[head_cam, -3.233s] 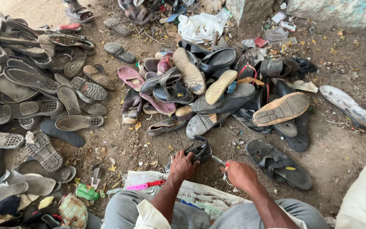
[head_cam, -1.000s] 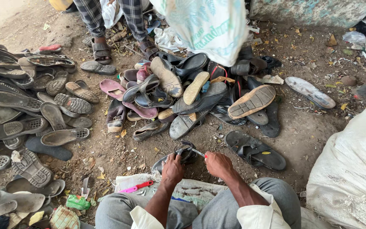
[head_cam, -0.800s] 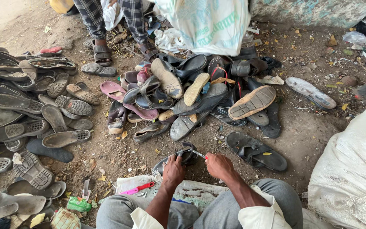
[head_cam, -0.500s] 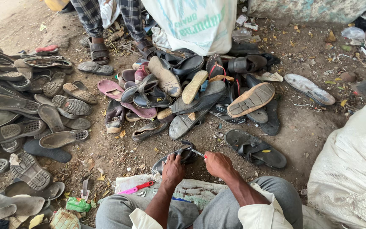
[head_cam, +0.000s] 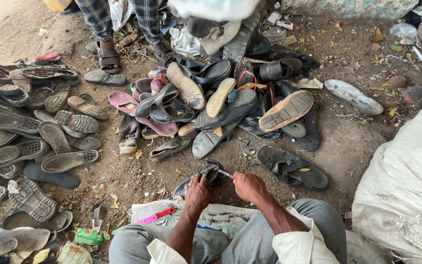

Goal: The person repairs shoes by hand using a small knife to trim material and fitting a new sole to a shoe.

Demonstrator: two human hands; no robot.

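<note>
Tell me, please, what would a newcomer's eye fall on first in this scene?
Probably the big heap of worn sandals piled on the dirt at centre, with more soles spread along the left. Next, the left hand and right hand at the bottom, gripping a dark sandal, with a white sack at right.

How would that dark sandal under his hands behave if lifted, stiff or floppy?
The dark sandal probably flexes: thin sole, loose strap loop. Likely light, since the left hand alone steadies it. Its flat shape makes rolling unlikely; the dusty ground suggests gritty, not slippery.
</note>
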